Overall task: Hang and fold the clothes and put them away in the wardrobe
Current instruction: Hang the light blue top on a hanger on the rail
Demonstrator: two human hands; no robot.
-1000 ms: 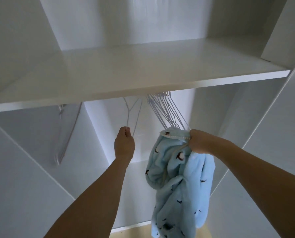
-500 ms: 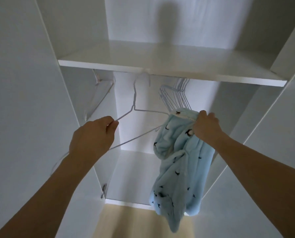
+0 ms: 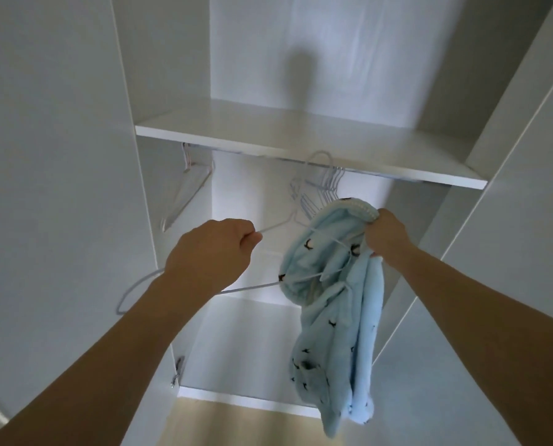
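Note:
I face an open white wardrobe. My left hand (image 3: 215, 249) grips a thin white wire hanger (image 3: 133, 289) by its upper arm. The hanger's right end pokes into the neck opening of a light blue fleece garment (image 3: 333, 320) with small dark bird prints. My right hand (image 3: 386, 236) clutches that garment by its cream-trimmed collar, and the rest hangs down loosely below it. Both hands are just in front of the hanging compartment, under the shelf (image 3: 301, 146).
A bunch of empty wire hangers (image 3: 323, 188) hangs on the rail behind the garment. Another hanger (image 3: 185, 194) hangs at the rail's left end. Open wardrobe doors (image 3: 59, 188) flank both sides. A hinge (image 3: 178, 370) sits low on the left panel. Wooden floor (image 3: 236, 423) shows below.
My left hand pulled one hanger off the rail and brought it down and toward me. Its right end now sits inside the garment's collar. My view has dropped lower.

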